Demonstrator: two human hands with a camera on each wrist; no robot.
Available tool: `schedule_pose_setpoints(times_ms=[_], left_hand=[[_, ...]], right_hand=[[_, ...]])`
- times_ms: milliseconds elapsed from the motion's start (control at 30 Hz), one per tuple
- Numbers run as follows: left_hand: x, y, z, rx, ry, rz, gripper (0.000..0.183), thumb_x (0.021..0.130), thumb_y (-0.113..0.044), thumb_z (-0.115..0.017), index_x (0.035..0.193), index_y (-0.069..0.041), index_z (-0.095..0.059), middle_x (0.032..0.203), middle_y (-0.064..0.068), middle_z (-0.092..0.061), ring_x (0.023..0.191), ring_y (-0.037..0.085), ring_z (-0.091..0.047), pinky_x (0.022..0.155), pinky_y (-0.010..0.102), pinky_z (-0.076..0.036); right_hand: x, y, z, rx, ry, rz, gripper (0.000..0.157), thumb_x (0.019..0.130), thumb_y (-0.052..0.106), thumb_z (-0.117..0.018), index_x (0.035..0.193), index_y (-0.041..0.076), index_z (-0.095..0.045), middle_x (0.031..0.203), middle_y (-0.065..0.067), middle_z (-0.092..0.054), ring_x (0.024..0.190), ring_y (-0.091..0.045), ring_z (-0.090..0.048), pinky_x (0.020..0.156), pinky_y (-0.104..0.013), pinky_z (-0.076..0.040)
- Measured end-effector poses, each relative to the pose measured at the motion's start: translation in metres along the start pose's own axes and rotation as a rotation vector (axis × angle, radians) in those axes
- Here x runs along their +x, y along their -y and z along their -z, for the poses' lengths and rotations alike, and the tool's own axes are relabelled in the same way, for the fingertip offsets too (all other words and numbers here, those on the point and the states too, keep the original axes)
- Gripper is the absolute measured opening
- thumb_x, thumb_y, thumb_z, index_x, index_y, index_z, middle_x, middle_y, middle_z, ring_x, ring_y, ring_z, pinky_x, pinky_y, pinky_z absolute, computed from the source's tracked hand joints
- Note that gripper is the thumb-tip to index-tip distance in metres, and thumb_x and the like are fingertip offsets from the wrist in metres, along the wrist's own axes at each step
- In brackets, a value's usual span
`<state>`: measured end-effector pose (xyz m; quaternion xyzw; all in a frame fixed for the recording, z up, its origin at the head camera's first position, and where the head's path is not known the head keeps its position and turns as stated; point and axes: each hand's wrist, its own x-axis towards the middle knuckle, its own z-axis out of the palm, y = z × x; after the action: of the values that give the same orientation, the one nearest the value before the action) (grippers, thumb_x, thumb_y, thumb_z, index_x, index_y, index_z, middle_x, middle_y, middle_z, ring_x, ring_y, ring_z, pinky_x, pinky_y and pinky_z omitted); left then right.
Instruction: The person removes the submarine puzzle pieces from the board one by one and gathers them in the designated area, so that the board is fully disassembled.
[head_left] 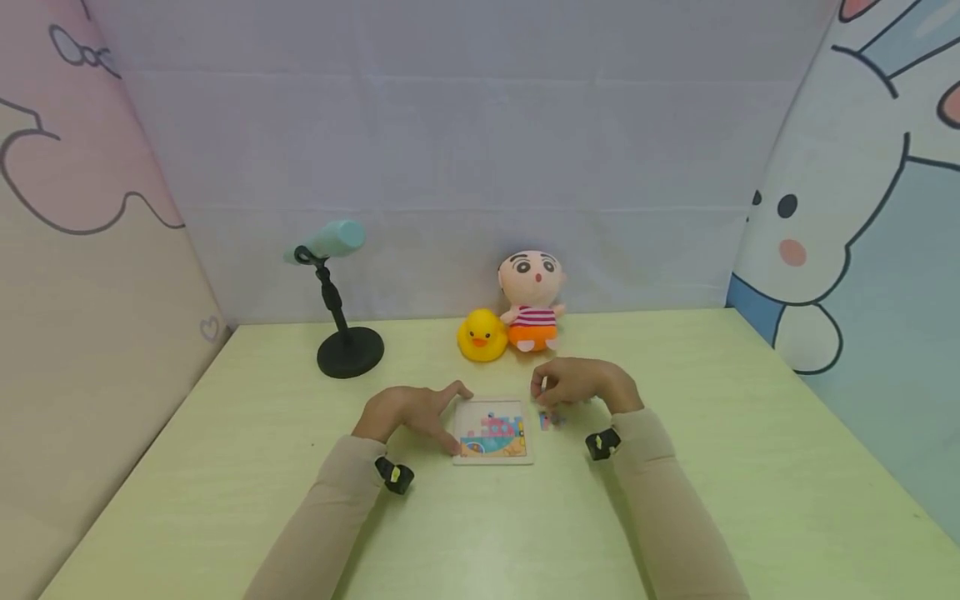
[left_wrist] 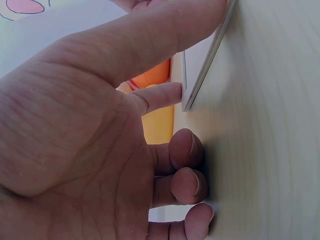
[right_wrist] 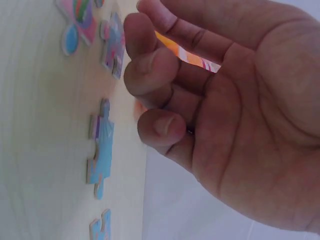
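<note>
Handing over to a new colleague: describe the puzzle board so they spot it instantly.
On the pale table, find the yellow duck. The puzzle board lies nearer the head camera, touched by the left hand. Unlike the loose pieces beside it, it is a squarish framed panel holding a partly assembled picture.

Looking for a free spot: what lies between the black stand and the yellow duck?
Bare tabletop separates the black stand from the yellow duck, as the head view shows.
</note>
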<state>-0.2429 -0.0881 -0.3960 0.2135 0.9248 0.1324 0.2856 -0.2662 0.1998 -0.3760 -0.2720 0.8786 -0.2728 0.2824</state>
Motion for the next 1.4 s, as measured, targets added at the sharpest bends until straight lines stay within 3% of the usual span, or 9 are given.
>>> schedule_pose_setpoints(times_ms=[300, 633, 900, 1100, 1400], left_hand=[[-0.001, -0.001, 0.001, 0.011, 0.004, 0.006, 0.082, 0.08, -0.051, -0.08, 0.143, -0.033, -0.032, 0.138, 0.013, -0.056, 0.117, 0.028, -0.056, 0.102, 0.051, -0.04], [0.001, -0.001, -0.001, 0.009, 0.013, 0.035, 0.083, 0.079, -0.055, -0.08, 0.144, -0.036, -0.032, 0.141, 0.011, -0.055, 0.12, 0.028, -0.055, 0.101, 0.053, -0.04], [0.0, -0.001, 0.0, 0.016, 0.01, 0.046, 0.084, 0.079, -0.055, -0.08, 0.144, -0.036, -0.032, 0.14, 0.01, -0.056, 0.119, 0.028, -0.055, 0.1, 0.054, -0.041], [-0.002, -0.001, 0.0, 0.027, 0.01, 0.034, 0.082, 0.08, -0.055, -0.079, 0.143, -0.035, -0.032, 0.14, 0.011, -0.056, 0.12, 0.028, -0.055, 0.1, 0.053, -0.041], [-0.001, -0.001, 0.0, 0.03, 0.005, 0.037, 0.08, 0.079, -0.056, -0.079, 0.141, -0.038, -0.033, 0.141, 0.009, -0.055, 0.12, 0.028, -0.056, 0.098, 0.054, -0.042]], right_hand=[[0.009, 0.015, -0.007, -0.087, -0.025, 0.011, 0.013, 0.095, 0.006, -0.061, 0.108, 0.006, -0.063, 0.089, -0.005, -0.064, 0.071, -0.021, -0.062, 0.069, -0.029, -0.048], [0.018, 0.025, -0.02, -0.108, 0.022, -0.041, 0.013, 0.096, 0.009, -0.065, 0.108, 0.012, -0.064, 0.089, -0.003, -0.064, 0.059, -0.02, -0.058, 0.058, -0.031, -0.052], [0.024, 0.035, -0.026, -0.127, 0.036, -0.03, 0.018, 0.093, 0.009, -0.069, 0.108, 0.015, -0.064, 0.084, -0.003, -0.063, 0.056, -0.021, -0.056, 0.052, -0.032, -0.051], [0.029, 0.042, -0.032, -0.191, 0.032, -0.002, 0.021, 0.091, 0.011, -0.072, 0.108, 0.016, -0.063, 0.085, -0.001, -0.062, 0.067, -0.015, -0.055, 0.058, -0.026, -0.046], [0.028, 0.05, -0.036, -0.217, 0.038, -0.06, 0.027, 0.09, 0.015, -0.076, 0.111, 0.021, -0.059, 0.091, 0.0, -0.063, 0.078, -0.018, -0.058, 0.067, -0.032, -0.049]])
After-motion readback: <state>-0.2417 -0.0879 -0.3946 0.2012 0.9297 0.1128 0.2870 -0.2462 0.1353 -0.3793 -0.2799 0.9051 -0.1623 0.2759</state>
